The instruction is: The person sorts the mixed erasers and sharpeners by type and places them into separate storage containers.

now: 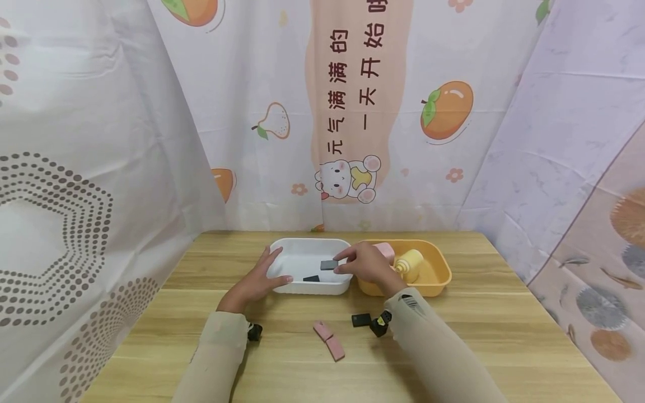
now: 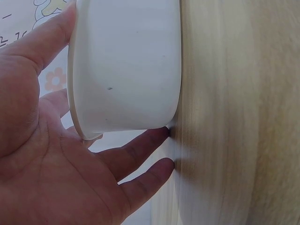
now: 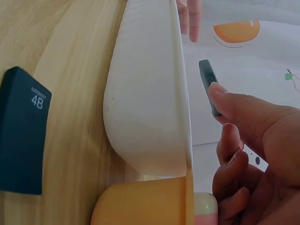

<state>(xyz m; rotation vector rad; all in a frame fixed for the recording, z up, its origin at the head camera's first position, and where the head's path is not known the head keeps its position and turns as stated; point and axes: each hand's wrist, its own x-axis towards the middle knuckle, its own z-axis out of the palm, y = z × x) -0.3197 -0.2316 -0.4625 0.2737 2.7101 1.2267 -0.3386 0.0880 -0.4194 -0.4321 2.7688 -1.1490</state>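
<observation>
My right hand [image 1: 370, 262] pinches a grey eraser [image 1: 329, 265] between thumb and fingers, above the right part of a white plastic basket [image 1: 307, 287]. In the right wrist view the eraser [image 3: 209, 86] stands clear of the basket's rim. A black block [image 1: 311, 279] lies inside the basket, partly hidden by its front wall. At the basket's left end is my left hand [image 1: 258, 278], its fingers spread around the corner. The left wrist view shows the thumb against the rim and extended fingertips [image 2: 161, 166] low beside the table. A black eraser [image 3: 26, 131] marked 4B lies on the table.
An orange basket [image 1: 439, 271] stands directly right of the white one, holding a yellow bottle [image 1: 410, 261] and a pink item [image 1: 386, 251]. Two pink blocks [image 1: 335, 348] lie nearer me on the wooden table [image 1: 282, 364]. A printed curtain [image 1: 282, 184] hangs behind.
</observation>
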